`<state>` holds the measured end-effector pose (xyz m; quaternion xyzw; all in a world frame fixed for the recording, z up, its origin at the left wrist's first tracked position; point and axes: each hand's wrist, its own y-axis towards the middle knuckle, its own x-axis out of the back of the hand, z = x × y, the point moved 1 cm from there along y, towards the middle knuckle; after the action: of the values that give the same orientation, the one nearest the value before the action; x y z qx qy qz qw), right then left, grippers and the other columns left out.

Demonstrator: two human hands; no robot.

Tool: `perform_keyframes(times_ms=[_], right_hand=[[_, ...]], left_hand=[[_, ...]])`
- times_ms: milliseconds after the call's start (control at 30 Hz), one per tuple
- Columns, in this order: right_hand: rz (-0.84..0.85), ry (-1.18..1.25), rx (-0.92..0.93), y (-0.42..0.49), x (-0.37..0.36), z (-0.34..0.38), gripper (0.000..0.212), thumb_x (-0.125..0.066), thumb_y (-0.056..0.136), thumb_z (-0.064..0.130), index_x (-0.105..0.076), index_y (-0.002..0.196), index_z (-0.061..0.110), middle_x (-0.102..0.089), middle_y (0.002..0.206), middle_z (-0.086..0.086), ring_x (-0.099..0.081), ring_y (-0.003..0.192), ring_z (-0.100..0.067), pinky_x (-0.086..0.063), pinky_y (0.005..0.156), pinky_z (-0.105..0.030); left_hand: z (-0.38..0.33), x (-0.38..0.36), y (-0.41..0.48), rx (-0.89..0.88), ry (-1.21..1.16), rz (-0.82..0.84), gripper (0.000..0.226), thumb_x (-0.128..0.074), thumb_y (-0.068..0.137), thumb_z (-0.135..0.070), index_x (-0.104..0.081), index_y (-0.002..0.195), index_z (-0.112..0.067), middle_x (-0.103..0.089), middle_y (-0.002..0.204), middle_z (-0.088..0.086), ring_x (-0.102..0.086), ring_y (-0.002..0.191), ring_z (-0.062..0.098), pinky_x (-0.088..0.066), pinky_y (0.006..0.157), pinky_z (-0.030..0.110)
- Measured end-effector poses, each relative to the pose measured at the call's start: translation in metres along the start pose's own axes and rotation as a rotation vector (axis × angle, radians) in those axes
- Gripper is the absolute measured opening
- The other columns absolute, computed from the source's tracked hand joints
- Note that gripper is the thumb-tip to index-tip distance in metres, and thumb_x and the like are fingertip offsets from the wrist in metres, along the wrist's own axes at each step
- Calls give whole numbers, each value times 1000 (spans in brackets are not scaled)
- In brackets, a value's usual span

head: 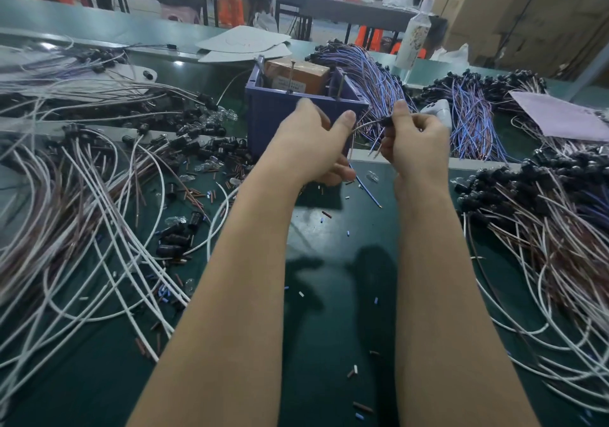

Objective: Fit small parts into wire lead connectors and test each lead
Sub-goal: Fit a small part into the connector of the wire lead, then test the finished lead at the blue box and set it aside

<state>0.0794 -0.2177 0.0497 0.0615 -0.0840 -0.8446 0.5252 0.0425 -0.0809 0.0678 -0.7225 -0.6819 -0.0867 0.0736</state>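
Note:
Both of my hands are raised in front of a blue plastic box (280, 110) in the head view. My right hand (415, 140) pinches a small black connector (388, 121) between thumb and fingers; its index finger wears a pale finger cot. A thin pinkish wire lead (364, 126) runs from that connector leftward to my left hand (313, 143), whose thumb and fingers close around it. Blue and white wire ends hang below my right hand. Whether a small part sits inside the connector is hidden.
Piles of white and brown leads with black connectors lie at left (82, 202) and right (553, 229). Blue-purple lead bundles (468, 123) sit behind. Small clear bulbs (211, 164) and cut sleeve bits litter the green mat (336, 294). A brown carton (296, 75) stands in the box; a white bottle (413, 36) stands behind.

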Motion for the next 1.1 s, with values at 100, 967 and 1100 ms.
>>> perform_keyframes(times_ms=[100, 967, 1100], right_hand=[[1, 156, -72, -1, 0, 4, 21, -53, 97, 25, -50, 96, 4, -54, 63, -1, -47, 41, -2, -41, 45, -17], [687, -397, 39, -26, -22, 1, 26, -52, 97, 21, -72, 90, 5, -56, 64, -11, -48, 61, -25, -43, 62, -39], [638, -299, 1, -23, -21, -2, 24, -53, 96, 14, -69, 77, 14, -58, 63, -4, -48, 52, -12, -43, 54, -24]], left_hand=[[-5, -5, -4, 68, -8, 164, 46, -38, 98, -49, -49, 95, -4, -73, 74, 15, -71, 57, 19, -49, 43, 20], [20, 7, 2, 35, 525, 335, 30, -35, 96, -2, -63, 83, 0, -62, 59, 0, -48, 43, 9, -43, 40, 14], [21, 10, 0, 131, 285, 324, 26, -41, 98, -8, -60, 83, 1, -70, 70, 9, -53, 40, 2, -48, 43, 16]])
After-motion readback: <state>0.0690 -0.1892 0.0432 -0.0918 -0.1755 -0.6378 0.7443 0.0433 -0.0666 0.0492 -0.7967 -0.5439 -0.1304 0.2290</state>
